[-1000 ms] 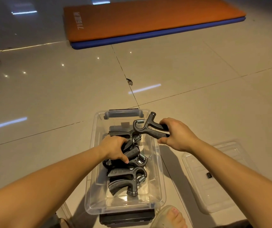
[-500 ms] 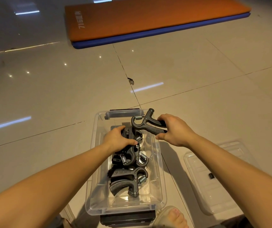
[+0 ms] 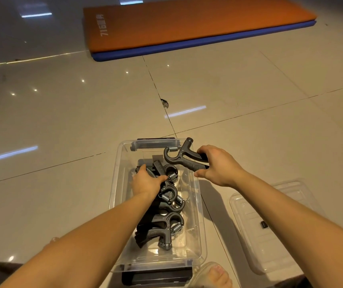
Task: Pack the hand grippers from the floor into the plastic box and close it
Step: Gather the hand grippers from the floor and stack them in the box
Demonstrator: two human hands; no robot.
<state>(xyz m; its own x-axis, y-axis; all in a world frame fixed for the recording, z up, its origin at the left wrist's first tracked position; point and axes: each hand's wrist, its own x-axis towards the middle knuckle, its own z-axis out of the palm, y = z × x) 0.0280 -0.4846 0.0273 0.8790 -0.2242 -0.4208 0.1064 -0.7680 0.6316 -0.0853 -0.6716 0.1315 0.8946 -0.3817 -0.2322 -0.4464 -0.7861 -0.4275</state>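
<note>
A clear plastic box (image 3: 116, 173) stands open on the tiled floor in front of me. Several dark grey hand grippers (image 3: 166, 225) with steel springs lie inside it. My left hand (image 3: 145, 182) is inside the box, closed around the handles of the farthest packed gripper (image 3: 162, 169). My right hand (image 3: 218, 165) holds another hand gripper (image 3: 182, 156) by its handles, above the box's far right corner, spring end pointing left. The clear lid (image 3: 270, 235) lies flat on the floor to the right of the box.
An orange exercise mat with a blue underside (image 3: 187, 23) lies on the floor far ahead. A chipped spot (image 3: 164, 103) marks a tile joint beyond the box. A bare foot in a sandal (image 3: 216, 275) sits just right of the box's near end.
My left hand has slid from the middle of the box toward its far end, taking a gripper along. My right hand has kept its gripper near the far right corner.
</note>
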